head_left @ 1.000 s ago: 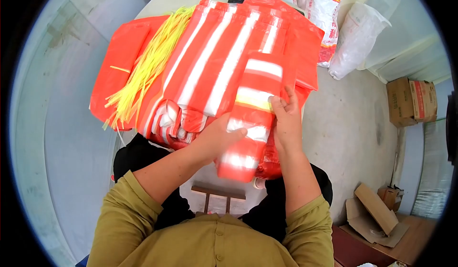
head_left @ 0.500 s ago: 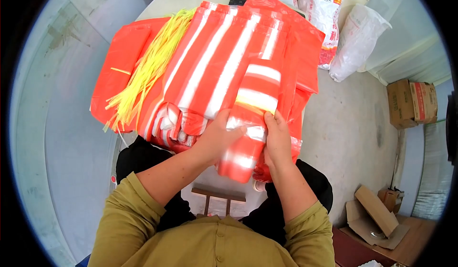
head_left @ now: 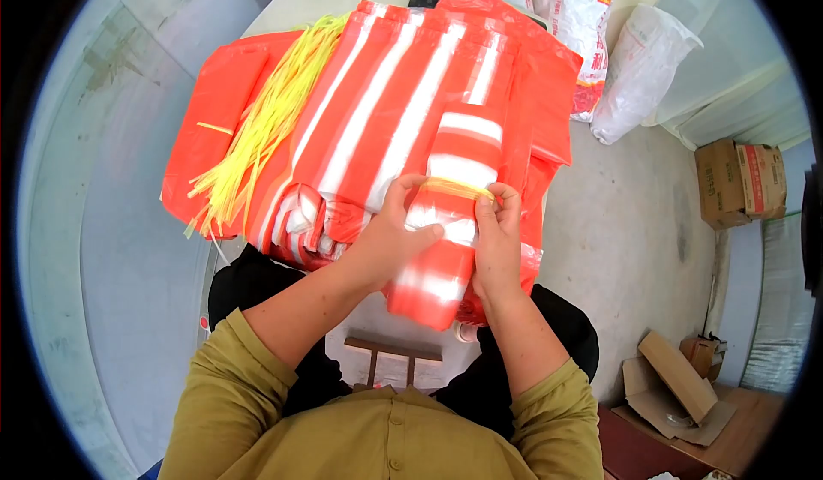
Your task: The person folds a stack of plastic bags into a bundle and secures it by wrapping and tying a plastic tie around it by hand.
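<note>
A folded bundle of red-and-white striped plastic bags (head_left: 437,274) lies lengthwise between my hands, its near end hanging over my lap. A thin yellow plastic strip (head_left: 456,188) crosses the bundle's middle. My left hand (head_left: 387,244) grips the left side, thumb on top and fingertips at the strip's left end. At the right edge, my right hand (head_left: 500,244) has thumb and forefinger pinched together by the strip's other end. Beneath lies a wide stack of striped plastic bags (head_left: 377,107). A bunch of loose yellow strips (head_left: 274,120) rests on the stack's left.
A flat red plastic bundle (head_left: 214,94) lies at the far left of the table (head_left: 304,7). White printed sacks (head_left: 576,26) stand behind. Cardboard boxes (head_left: 729,184) sit on the floor at right, with an opened carton (head_left: 673,394) nearer. A wooden stool bar (head_left: 393,349) shows between my knees.
My left fingertips have moved up to the yellow strip. The strip now looks narrower and lies straighter across the bundle. My right fingers have shifted slightly upward along the edge.
</note>
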The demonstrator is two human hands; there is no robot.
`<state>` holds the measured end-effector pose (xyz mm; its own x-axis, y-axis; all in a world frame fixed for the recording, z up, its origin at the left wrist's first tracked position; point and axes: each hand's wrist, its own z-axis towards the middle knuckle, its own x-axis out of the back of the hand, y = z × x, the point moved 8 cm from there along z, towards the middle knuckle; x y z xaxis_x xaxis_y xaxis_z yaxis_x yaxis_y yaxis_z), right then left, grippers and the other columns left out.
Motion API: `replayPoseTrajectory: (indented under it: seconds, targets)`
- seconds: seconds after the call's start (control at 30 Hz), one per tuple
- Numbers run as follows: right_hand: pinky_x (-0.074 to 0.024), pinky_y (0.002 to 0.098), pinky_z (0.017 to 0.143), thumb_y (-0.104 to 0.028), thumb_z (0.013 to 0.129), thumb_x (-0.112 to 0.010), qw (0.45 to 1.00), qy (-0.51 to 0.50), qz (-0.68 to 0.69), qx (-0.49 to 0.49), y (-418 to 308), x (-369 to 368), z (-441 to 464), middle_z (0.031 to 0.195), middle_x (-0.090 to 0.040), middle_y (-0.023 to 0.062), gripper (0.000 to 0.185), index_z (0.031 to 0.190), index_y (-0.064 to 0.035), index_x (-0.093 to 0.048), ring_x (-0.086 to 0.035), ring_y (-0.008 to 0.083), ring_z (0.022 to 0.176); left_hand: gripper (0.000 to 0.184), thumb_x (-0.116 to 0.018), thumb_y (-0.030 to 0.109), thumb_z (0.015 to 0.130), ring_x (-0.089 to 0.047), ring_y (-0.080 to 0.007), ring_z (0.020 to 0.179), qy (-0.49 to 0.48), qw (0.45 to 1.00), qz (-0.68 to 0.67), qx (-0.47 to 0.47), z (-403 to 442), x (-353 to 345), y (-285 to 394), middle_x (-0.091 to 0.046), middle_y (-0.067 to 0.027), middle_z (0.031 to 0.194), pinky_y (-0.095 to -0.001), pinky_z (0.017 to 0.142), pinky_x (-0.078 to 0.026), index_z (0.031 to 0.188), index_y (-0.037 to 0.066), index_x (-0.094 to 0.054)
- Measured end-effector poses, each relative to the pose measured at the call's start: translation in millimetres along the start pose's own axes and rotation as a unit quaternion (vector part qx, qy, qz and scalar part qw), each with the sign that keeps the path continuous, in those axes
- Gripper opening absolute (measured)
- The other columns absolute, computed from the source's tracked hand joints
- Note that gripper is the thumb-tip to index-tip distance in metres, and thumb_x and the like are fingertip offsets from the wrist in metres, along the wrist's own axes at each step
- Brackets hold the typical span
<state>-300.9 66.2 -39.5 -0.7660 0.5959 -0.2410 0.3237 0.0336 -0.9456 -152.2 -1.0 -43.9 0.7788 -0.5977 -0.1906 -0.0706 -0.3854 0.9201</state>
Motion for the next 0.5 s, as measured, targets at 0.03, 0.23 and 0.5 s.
replayPoseTrajectory:
  seconds: [0.03, 0.23, 0.5]
  targets:
    - [-0.0454, 0.0295, 0.094, -0.017, 0.109, -0.056, 1.0, 0.001, 0.014, -0.003, -0.3, -1.5, 0.2, 0.119, -0.053, 0.005, 0.027, 0.132, -0.0067, -0.048, -0.051, 0.0122, 0.107, 0.08, -0.07, -0.001, 0.097, -0.051, -0.0186, 0.134, 0.005, 1.0, -0.007, 0.021, -0.6, -0.1, -2.0, -0.042, -0.0129, 0.156, -0.0351, 0.109, -0.05, 0.163, 0.011, -0.025]
    - [-0.0464, 0.0299, 0.093, -0.015, 0.109, -0.055, 0.998, 0.016, 0.055, -0.031, 3.7, 0.7, -2.2, 0.118, -0.055, 0.0051, 0.021, 0.128, -0.0072, -0.048, -0.052, 0.0121, 0.106, 0.078, -0.069, -0.001, 0.098, -0.049, -0.0197, 0.137, -0.002, 0.999, -0.015, -0.041, 0.7, -2.3, 1.3, -0.045, -0.0131, 0.155, -0.0359, 0.112, -0.047, 0.164, 0.009, -0.028]
    - [-0.0485, 0.0304, 0.094, -0.011, 0.109, -0.053, 0.993, 0.021, 0.109, -0.033, 3.9, 4.8, -11.2, 0.118, -0.06, 0.0068, 0.02, 0.128, -0.007, -0.047, -0.056, 0.0127, 0.106, 0.072, -0.069, 0.0, 0.098, -0.053, -0.0207, 0.135, 0.012, 0.999, -0.053, 0.004, 1.3, -6.1, -2.9, -0.05, -0.0123, 0.15, -0.0375, 0.113, -0.047, 0.16, 0.005, -0.032]
